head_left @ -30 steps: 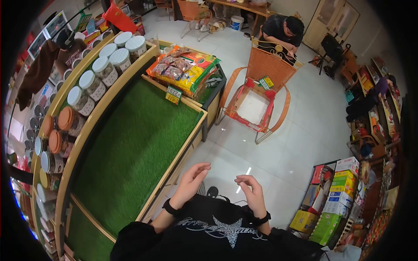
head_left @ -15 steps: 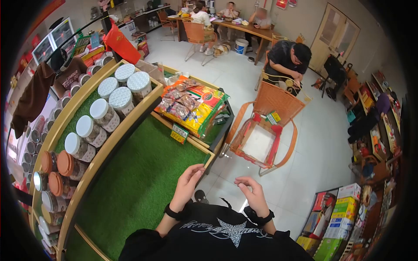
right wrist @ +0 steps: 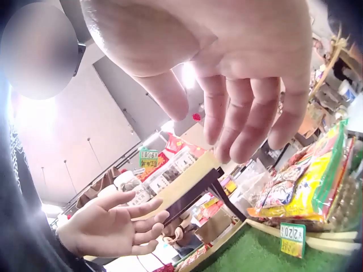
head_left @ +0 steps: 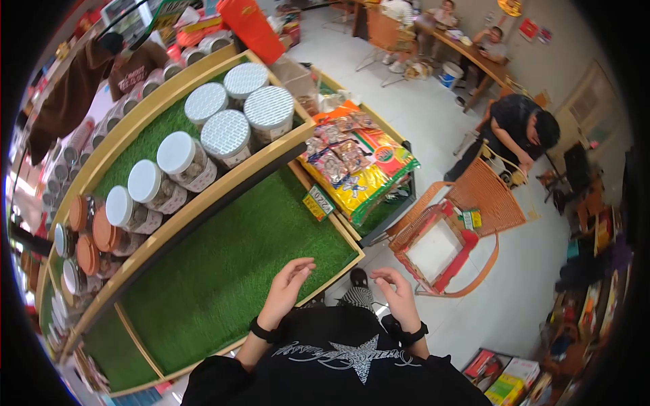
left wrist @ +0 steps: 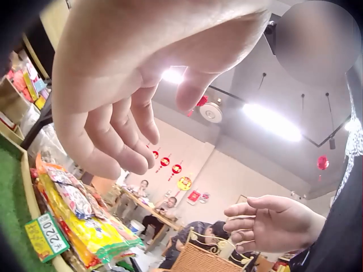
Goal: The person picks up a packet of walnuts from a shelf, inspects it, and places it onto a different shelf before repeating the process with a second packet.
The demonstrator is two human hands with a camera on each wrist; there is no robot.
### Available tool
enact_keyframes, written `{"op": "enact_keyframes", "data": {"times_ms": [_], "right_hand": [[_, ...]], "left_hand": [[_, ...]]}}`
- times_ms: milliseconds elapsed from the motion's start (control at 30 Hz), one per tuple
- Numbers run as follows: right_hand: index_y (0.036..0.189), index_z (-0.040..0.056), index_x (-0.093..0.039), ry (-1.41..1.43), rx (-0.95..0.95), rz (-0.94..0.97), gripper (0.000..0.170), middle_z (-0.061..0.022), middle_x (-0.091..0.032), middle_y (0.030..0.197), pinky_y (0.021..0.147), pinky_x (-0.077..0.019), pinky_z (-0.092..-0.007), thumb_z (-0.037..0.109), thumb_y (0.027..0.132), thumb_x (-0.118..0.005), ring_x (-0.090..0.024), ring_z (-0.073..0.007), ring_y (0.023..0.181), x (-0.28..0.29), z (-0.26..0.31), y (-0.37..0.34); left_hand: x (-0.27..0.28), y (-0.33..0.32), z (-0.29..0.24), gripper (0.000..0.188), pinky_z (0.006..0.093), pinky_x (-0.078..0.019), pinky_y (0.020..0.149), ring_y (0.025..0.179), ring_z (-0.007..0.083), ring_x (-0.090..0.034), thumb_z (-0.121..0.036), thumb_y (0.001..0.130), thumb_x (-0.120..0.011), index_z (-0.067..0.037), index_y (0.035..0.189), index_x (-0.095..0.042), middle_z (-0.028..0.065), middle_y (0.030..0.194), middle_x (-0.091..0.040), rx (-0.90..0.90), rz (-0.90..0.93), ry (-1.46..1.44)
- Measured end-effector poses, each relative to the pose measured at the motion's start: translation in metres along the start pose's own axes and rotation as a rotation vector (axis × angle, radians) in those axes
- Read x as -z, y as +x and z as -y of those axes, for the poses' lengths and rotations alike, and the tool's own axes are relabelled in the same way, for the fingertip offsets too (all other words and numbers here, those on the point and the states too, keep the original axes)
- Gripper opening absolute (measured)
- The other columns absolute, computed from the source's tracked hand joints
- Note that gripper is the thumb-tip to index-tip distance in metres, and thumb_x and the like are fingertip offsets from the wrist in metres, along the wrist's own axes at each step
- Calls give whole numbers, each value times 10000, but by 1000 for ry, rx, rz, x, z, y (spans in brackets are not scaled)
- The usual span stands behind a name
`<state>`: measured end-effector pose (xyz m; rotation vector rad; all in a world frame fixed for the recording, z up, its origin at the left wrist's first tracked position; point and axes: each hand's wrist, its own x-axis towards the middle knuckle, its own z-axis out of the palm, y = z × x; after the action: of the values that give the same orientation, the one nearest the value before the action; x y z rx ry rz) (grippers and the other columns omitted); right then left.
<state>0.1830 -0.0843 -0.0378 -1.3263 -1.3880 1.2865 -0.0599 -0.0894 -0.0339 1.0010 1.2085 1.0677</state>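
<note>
My left hand hovers over the near edge of a green turf display bin, its fingers loosely bent and holding nothing. To its right, my right hand hangs in the air in front of my shirt, also empty, with relaxed fingers. The two hands face each other, apart. In the left wrist view my left hand fills the top and my right hand shows lower right. The right wrist view has my right hand above and my left hand at lower left.
Lidded jars line the raised shelf at left. Yellow snack bags lie beyond the bin, beside a price tag. A wicker chair holding a red-edged box stands right; a person sits behind it. Cartons stand lower right.
The head view has turned left, so the jars, bin, bags and chair appear farther right and the bin sits more in front of me. Both hands keep nearly the same pose, still empty.
</note>
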Motion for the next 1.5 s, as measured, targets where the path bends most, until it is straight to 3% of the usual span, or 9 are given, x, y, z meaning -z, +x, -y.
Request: {"op": "enact_keyframes", "data": {"times_ms": [267, 500, 733, 900, 1033, 1133, 1267, 1367, 1500], "right_hand": [[1018, -1, -560, -54, 3, 359, 202, -83, -613, 941, 755, -439, -261, 85, 837, -532, -570, -148, 842, 21, -7, 116], [1059, 12, -533, -55, -14, 534, 259, -83, -591, 973, 701, -441, -260, 116, 824, -561, -566, -140, 837, 31, -37, 228], [1191, 23, -432, -104, 49, 677, 424, -118, -530, 1112, 733, -447, -285, 146, 811, -576, -539, -167, 933, 9, -77, 317], [1252, -6, -360, -358, 409, 619, 524, -160, -502, 1129, 836, -419, -337, 116, 792, -579, -521, -251, 996, -12, -127, 365], [1240, -17, -361, -503, 265, 668, 550, -205, -483, 1170, 903, -373, -376, 140, 766, -592, -473, -341, 1072, -5, -114, 366], [1257, -21, -339, -590, 483, 515, 577, -215, -475, 1173, 913, -361, -380, 138, 763, -593, -454, -344, 1094, -7, -143, 367], [1215, -43, -382, -316, 314, 559, 500, -163, -540, 1040, 839, -411, -320, 50, 761, -570, -526, -263, 977, -4, -177, 371], [1167, -43, -414, -328, 397, 523, 429, -146, -546, 1043, 781, -441, -299, 65, 781, -565, -551, -217, 916, 9, -178, 367], [1069, -7, -495, -118, -72, 621, 364, -79, -607, 786, 492, -442, -236, 270, 844, -563, -581, -122, 606, 29, -160, 348]], "left_hand": [[-12, 26, 4, 286, 270, -394, 880, 998, 152, -528, -153, 895, -477, -15, 1144, -506, 98, 1068, -580, 41, -336, -10], [-45, 104, 18, 295, 263, -399, 865, 985, 149, -533, -165, 895, -479, -8, 1143, -504, 89, 1051, -583, -19, -381, -65], [-55, 179, 35, 317, 255, -407, 816, 920, 105, -524, -232, 884, -476, -46, 1136, -527, 39, 1047, -580, 196, -459, -274], [-63, 222, 82, 360, 307, -380, 857, 1026, 123, -487, -287, 876, -458, -98, 1179, -506, 11, 1073, -552, 231, -488, -142], [-70, 242, 95, 501, 361, -305, 951, 1199, 206, -360, -295, 857, -469, -73, 1296, -378, 82, 1288, -401, 399, -493, -272], [-68, 264, 107, 565, 378, -275, 976, 1248, 226, -301, -295, 854, -471, -73, 1344, -296, 90, 1355, -337, 321, -516, -310], [-75, 276, 94, 610, 403, -245, 985, 1260, 229, -279, -281, 852, -474, -41, 1360, -237, 119, 1387, -289, 226, -497, -325], [-80, 276, 101, 537, 334, -348, 908, 1106, 215, -443, -213, 835, -494, 29, 1283, -325, 146, 1220, -451, 247, -570, -262], [-84, 266, 141, 414, 264, -439, 710, 810, 154, -557, -212, 839, -524, 65, 1139, -461, 104, 933, -580, 298, -646, -244]]}}
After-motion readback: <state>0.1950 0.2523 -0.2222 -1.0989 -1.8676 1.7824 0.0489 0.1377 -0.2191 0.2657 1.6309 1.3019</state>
